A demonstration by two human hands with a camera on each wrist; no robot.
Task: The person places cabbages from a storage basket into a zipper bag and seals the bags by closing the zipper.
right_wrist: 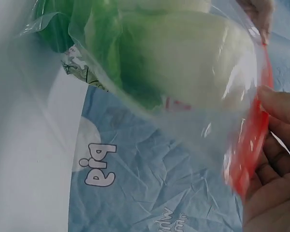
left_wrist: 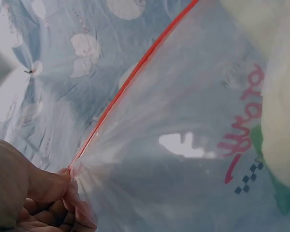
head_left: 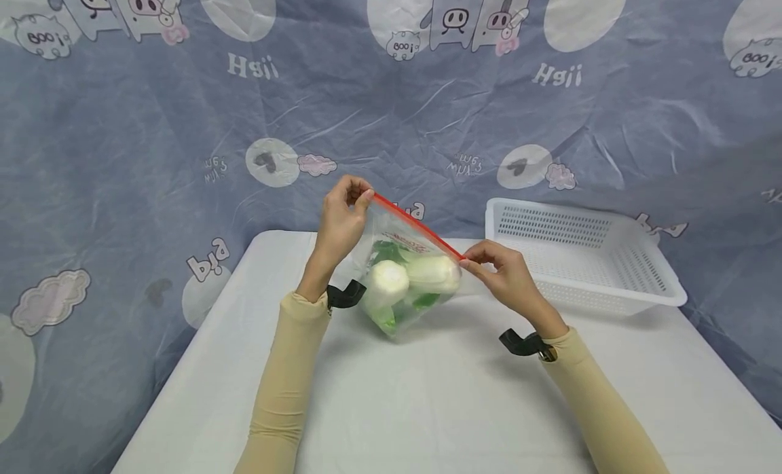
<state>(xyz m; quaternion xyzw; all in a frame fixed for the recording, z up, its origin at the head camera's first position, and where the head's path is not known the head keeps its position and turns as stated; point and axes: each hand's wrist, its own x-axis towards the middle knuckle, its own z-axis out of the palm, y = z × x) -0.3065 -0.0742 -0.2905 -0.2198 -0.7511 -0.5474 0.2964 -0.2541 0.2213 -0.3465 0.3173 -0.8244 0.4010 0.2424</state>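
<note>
A clear zip bag (head_left: pixel 391 321) with a red strip along its top hangs between both hands, tilted down to the right. Two pale green-leaved vegetables, which look like bok choy (head_left: pixel 430 274), lie inside it. My left hand (head_left: pixel 340 219) pinches the upper left corner of the strip between thumb and fingers. At the lower right corner my right hand (head_left: pixel 504 274) pinches the strip's other end. In the left wrist view the red strip (left_wrist: pixel 135 72) runs taut away from the thumb. The right wrist view shows the bok choy (right_wrist: pixel 183 58) behind the plastic.
A white perforated basket (head_left: pixel 586 287) stands at the back right of the white table (head_left: pixel 427 406). A grey-blue cloth with cartoon prints (head_left: pixel 391 107) hangs behind the table. Each wrist wears a black camera mount (head_left: pixel 345 295).
</note>
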